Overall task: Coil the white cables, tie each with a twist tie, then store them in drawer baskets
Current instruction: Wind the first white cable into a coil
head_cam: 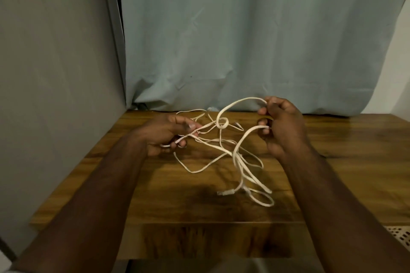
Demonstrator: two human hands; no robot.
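Over wood table (346, 139), both hands pinch tangled flat white cables (238, 157).

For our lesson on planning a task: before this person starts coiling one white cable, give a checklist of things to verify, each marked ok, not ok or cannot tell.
1. Both hands hold cable: ok. The left hand and the right hand each have a grip on a strand of the white cables.
2. Cables separated: not ok. They lie tangled, with a small loop mid-strand.
3. A free end found: ok. A connector hangs over the wooden table.
4. Twist ties at hand: cannot tell, none in view.
5. Drawer baskets ready: cannot tell, none in view.
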